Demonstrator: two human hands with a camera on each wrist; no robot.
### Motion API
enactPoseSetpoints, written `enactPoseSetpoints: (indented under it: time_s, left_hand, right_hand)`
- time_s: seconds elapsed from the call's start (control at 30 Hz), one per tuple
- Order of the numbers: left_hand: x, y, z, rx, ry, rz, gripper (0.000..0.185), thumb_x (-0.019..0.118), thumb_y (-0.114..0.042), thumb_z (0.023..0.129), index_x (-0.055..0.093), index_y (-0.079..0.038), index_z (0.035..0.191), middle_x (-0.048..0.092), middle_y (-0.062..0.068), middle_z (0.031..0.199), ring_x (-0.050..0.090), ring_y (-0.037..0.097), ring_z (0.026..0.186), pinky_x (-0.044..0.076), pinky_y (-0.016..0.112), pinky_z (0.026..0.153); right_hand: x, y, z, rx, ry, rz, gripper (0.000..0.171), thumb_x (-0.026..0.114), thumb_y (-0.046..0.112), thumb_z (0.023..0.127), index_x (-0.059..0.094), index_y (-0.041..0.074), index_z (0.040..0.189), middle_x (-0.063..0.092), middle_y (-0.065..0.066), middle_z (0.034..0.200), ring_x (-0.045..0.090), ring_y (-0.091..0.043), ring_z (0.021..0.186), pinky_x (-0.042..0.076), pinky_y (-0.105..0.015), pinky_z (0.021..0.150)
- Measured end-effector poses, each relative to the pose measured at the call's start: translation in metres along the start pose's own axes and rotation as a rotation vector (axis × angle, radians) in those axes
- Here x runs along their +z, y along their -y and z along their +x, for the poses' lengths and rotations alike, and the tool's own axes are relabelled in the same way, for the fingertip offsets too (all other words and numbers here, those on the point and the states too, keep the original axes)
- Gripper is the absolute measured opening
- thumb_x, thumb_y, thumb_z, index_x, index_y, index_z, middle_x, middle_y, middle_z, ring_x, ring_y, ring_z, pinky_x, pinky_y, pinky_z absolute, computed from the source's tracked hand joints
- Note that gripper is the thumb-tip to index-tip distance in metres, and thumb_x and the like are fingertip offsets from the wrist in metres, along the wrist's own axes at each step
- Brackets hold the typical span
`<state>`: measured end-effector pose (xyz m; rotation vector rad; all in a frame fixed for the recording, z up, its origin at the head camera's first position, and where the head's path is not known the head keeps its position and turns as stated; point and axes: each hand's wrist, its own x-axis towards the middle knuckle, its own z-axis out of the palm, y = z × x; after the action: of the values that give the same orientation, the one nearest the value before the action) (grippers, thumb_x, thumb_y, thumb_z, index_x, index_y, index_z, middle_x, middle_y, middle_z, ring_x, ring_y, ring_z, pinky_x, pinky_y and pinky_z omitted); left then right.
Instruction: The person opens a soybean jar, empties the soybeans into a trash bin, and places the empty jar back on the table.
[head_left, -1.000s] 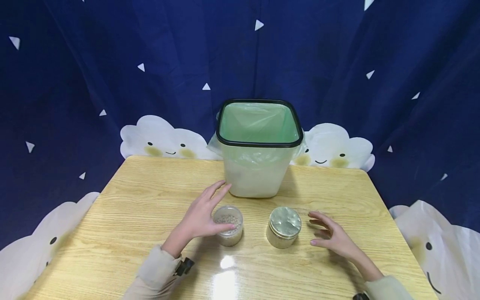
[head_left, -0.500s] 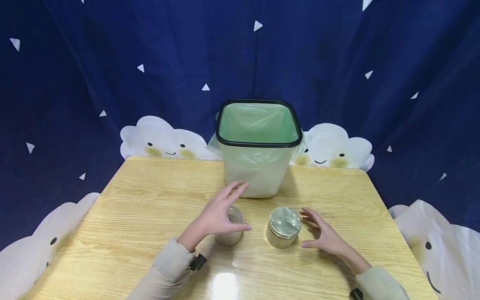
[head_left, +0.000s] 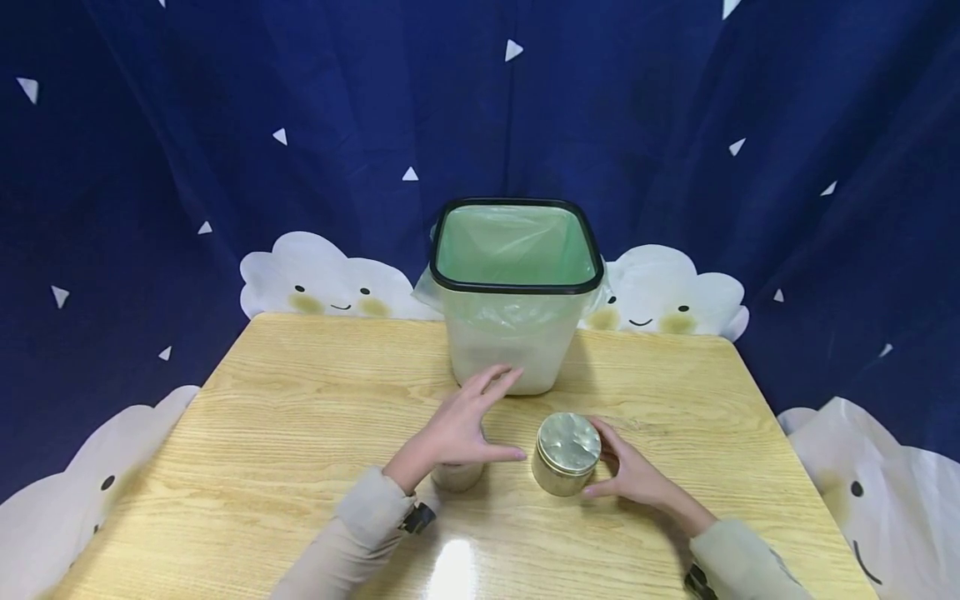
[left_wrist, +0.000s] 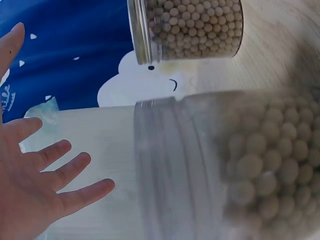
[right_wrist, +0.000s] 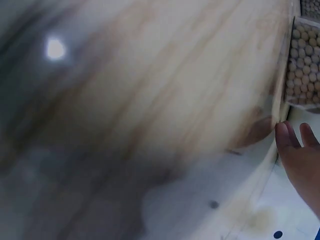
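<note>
A clear jar with a silver lid [head_left: 570, 443] stands on the table, full of small beige balls in the left wrist view. My right hand [head_left: 634, 477] curves about its right side, fingers behind and thumb in front; contact is unclear. In the right wrist view these fingertips [right_wrist: 283, 137] appear beside the jar [right_wrist: 303, 65]. My left hand [head_left: 461, 427] hovers with spread fingers, its thumb pointing towards the lidded jar, apart from it. Beneath that hand, mostly hidden, is a lidless jar [head_left: 457, 477]. Its clear rim and beige balls fill the left wrist view's foreground [left_wrist: 270, 165].
A white bin [head_left: 510, 342] with a black rim and a greenish liner stands behind the jars. The wooden table [head_left: 315, 392] ends at a dark blue curtain [head_left: 337, 108] with cloud pictures. Light glares off the table near its front.
My left hand has moved right, from beside the lidless jar to over it, towards the lidded jar. My right hand has moved left, up to the lidded jar. Both jars stay put.
</note>
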<state>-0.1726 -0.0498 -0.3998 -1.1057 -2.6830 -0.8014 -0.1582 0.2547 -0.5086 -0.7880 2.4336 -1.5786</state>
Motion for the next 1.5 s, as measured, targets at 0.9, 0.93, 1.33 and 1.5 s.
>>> enactPoseSetpoints:
  time_s: [0.9,0.93,1.33,1.5]
  left_hand:
    - [0.045,-0.013,0.028,0.001,0.111,-0.105,0.095,0.071,-0.057,0.067,0.028,-0.018,0.141,0.034,0.006,0.141,0.033,0.021,0.128,0.033,0.043,0.100]
    - [0.046,-0.013,0.028,0.000,0.111,-0.109,0.095,0.072,-0.057,0.067,0.028,-0.018,0.141,0.034,0.006,0.141,0.034,0.021,0.127,0.033,0.042,0.099]
    - [0.054,-0.012,0.030,0.009,0.133,-0.241,0.094,0.080,-0.045,0.062,0.035,-0.017,0.139,0.039,0.001,0.136,0.039,0.017,0.123,0.035,0.037,0.098]
    - [0.049,-0.012,0.032,0.093,0.136,-0.277,0.094,0.084,-0.039,0.060,0.038,-0.012,0.138,0.040,0.002,0.135,0.040,0.016,0.122,0.032,0.032,0.101]
  right_hand:
    - [0.017,0.000,0.013,0.110,-0.017,0.036,0.105,0.088,0.016,0.053,0.028,0.004,0.139,0.047,-0.014,0.129,0.044,-0.031,0.116,0.029,-0.051,0.099]
    - [0.017,0.001,0.013,0.106,-0.023,0.027,0.105,0.088,0.016,0.052,0.029,0.004,0.138,0.048,-0.013,0.128,0.045,-0.030,0.115,0.030,-0.050,0.098]
    - [0.015,0.018,0.013,0.065,-0.118,-0.116,0.097,0.089,0.024,0.050,0.040,0.005,0.132,0.055,-0.008,0.119,0.050,-0.021,0.107,0.037,-0.044,0.093]
    - [0.008,0.033,0.017,-0.009,-0.120,-0.165,0.091,0.089,0.023,0.049,0.045,0.009,0.127,0.057,-0.002,0.112,0.053,-0.016,0.100,0.042,-0.038,0.088]
